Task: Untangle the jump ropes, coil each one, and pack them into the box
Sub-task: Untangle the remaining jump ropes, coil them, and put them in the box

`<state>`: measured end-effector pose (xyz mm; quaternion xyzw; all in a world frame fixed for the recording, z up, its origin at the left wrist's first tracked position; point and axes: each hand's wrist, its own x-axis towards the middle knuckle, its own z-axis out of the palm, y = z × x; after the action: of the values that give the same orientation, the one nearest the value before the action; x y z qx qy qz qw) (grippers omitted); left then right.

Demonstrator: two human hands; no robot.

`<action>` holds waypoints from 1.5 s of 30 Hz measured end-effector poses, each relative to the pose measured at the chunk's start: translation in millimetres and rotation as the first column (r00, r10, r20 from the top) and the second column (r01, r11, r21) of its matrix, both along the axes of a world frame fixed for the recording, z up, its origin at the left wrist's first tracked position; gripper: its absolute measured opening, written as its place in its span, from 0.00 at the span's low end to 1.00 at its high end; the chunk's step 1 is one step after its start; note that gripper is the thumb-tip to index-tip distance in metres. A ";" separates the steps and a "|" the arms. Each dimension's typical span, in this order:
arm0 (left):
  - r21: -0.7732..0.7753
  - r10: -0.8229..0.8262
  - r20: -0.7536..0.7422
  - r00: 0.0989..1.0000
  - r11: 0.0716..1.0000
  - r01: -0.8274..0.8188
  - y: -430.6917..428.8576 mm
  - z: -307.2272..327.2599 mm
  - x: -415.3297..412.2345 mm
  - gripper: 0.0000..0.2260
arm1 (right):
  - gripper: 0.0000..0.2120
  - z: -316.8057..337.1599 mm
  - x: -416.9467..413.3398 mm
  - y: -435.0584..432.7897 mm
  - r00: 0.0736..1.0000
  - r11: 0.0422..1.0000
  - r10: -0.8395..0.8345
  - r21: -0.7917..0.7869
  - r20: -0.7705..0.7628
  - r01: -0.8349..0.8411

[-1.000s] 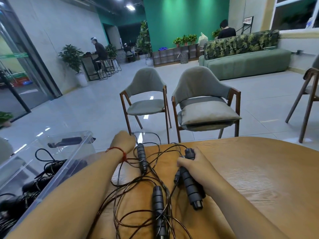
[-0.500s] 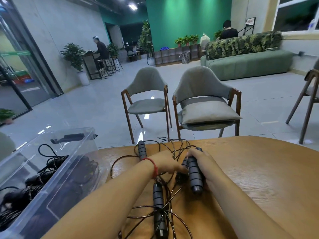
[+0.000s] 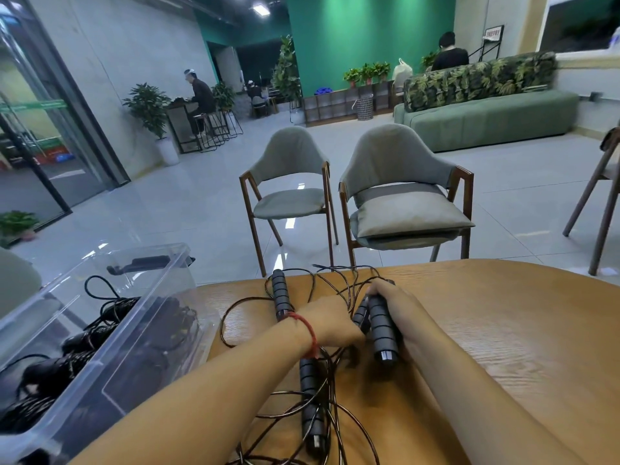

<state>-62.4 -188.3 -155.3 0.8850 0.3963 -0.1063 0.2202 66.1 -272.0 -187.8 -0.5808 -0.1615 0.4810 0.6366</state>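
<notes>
Tangled dark jump rope cords [image 3: 335, 290] lie across the wooden table [image 3: 503, 330]. My right hand [image 3: 399, 307] grips an upright-tilted black ribbed handle [image 3: 382, 330]; a second handle [image 3: 360, 313] sits right beside it. My left hand [image 3: 330, 322], with a red string on its wrist, reaches in from the left and touches the cords by that second handle; its fingertips are hidden. Another handle [image 3: 280, 293] lies at the far edge, and one more handle [image 3: 310, 397] lies near me under my left forearm. A clear plastic box [image 3: 100, 364] at left holds coiled ropes.
Two grey chairs [image 3: 402, 203] stand just beyond the table's far edge. A dark chair [image 3: 600, 196] is at the right. People sit far off in the room. Bare wood extends to the right of my right hand.
My left hand came back from the table's far left edge to the cords beside my right hand. My right hand raised its handle more upright and shifted slightly away from me.
</notes>
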 end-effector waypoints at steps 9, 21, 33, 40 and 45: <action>0.198 0.038 0.077 0.996 0.979 -0.052 24.6 89.7 -9.9 0.11 | 0.22 42.8 -3.6 -27.3 0.978 0.981 0.141 0.153 -0.153 -0.118; 0.735 -0.046 0.218 0.975 0.665 -0.134 90.4 141.9 18.1 0.32 | 0.43 71.3 -12.3 -35.8 0.988 0.927 0.153 0.352 -0.029 -0.133; 0.052 0.153 0.336 0.929 0.982 -0.181 28.3 55.7 -29.8 0.13 | 0.21 54.7 -27.6 -28.9 0.976 0.970 0.215 0.113 0.022 -0.216; -0.478 0.380 0.551 0.743 0.874 -0.092 -29.2 48.1 -43.1 0.14 | 0.31 42.2 -35.4 -16.1 0.982 0.970 0.136 0.184 0.128 -0.158; -0.617 0.480 0.572 0.665 0.786 -0.038 -27.9 43.5 -49.0 0.17 | 0.31 36.5 -43.6 -11.6 0.974 0.969 0.020 0.236 0.224 -0.074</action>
<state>-111.4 -216.2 -111.8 0.6826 0.3607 0.1629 0.6143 22.5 -283.6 -151.3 -0.5443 -0.3023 0.4053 0.6694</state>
